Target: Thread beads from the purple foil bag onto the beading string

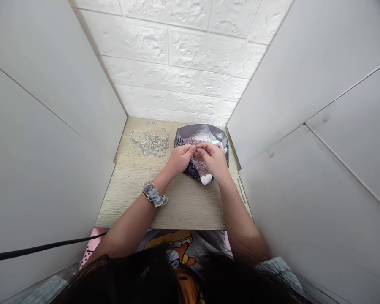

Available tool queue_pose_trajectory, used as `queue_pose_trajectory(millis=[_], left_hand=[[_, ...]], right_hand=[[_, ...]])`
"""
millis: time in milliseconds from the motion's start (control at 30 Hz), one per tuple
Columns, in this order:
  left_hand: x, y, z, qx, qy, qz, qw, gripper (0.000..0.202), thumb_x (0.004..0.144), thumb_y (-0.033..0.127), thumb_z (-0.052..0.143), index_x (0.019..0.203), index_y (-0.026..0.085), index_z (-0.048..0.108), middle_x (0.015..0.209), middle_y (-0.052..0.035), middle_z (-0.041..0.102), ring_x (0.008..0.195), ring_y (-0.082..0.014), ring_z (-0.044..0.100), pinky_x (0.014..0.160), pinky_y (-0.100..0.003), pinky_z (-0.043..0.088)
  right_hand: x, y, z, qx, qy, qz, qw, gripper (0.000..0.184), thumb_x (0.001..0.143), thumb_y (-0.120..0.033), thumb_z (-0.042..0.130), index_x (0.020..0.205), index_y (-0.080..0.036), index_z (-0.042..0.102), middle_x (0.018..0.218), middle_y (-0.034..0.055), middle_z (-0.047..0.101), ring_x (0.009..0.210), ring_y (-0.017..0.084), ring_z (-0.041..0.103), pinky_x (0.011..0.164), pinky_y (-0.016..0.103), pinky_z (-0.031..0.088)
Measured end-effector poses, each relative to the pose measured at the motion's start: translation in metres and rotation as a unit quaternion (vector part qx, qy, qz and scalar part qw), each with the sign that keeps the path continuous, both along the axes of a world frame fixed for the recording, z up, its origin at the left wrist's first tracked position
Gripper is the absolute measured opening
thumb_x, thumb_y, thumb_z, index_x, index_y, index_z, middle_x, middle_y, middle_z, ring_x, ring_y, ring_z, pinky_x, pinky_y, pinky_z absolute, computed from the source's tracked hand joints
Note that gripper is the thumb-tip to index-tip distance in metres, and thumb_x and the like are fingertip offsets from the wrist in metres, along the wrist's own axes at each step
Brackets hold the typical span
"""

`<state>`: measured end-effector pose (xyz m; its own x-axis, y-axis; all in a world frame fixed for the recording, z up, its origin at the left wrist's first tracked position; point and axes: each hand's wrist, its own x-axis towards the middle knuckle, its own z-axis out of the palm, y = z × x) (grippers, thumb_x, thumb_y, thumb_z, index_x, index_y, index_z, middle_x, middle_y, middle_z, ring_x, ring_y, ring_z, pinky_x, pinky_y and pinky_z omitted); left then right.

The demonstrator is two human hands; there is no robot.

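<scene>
Both hands meet fingertip to fingertip above an opened silver-lined pouch (202, 130) with a dark patterned outside. Small pink and mixed-colour beads (205, 164) fill it. My left hand (180, 159), with a blue scrunchie (156, 195) and a chain bracelet on its wrist, is closed in a pinch. My right hand (213, 159) pinches too, its thumb and forefinger touching the left fingertips. Whatever lies between the fingers is too small to make out. Left of the pouch lies a loose heap of strung pale green and white beads (150, 141).
The pale wood-grain tabletop (186, 207) sits between a white panel (66, 71) on the left and another panel (307, 80) on the right. A white brick-patterned wall (183, 55) closes the back. A black cable (47, 247) crosses at lower left.
</scene>
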<state>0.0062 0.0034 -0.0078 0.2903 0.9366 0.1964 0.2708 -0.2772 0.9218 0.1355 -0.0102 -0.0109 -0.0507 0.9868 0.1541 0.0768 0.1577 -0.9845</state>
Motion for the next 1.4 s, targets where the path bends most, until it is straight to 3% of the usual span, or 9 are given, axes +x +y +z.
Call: queue_pose_trajectory(millis=[533,900,1400], left_hand=[[-0.0009,0.0002,0.0014,-0.032,-0.023,-0.015,0.999,0.036,0.078,0.041,0.040,0.062,0.012,0.054,0.057,0.0005,0.048,0.058,-0.0094,0.043,0.056,-0.021,0.034],[0.0001,0.0045,-0.0038,-0.049,-0.072,-0.023,0.996,0.035,0.077,0.044,0.041,0.062,0.014,0.049,0.047,0.0039,0.037,0.052,-0.0083,0.039,0.052,-0.020,0.032],[-0.0015,0.0032,0.0000,-0.023,-0.022,-0.025,0.999,0.035,0.078,0.040,0.040,0.059,0.013,0.048,0.058,0.0020,0.043,0.056,-0.0081,0.036,0.053,-0.021,0.029]], right_hand=[[0.0022,0.0007,0.0017,0.009,-0.049,-0.014,0.999,0.010,0.073,-0.026,0.052,0.078,-0.019,0.058,0.067,-0.0005,0.060,0.062,0.013,0.059,0.065,0.030,0.050],[-0.0007,0.0002,0.0044,-0.068,0.080,0.013,0.994,0.007,0.071,-0.025,0.054,0.075,-0.019,0.055,0.068,-0.0009,0.060,0.061,0.011,0.059,0.068,0.031,0.053],[-0.0006,-0.0001,0.0032,-0.059,0.055,0.022,0.997,0.007,0.070,-0.024,0.054,0.075,-0.019,0.056,0.068,-0.0003,0.058,0.061,0.012,0.058,0.070,0.034,0.052]])
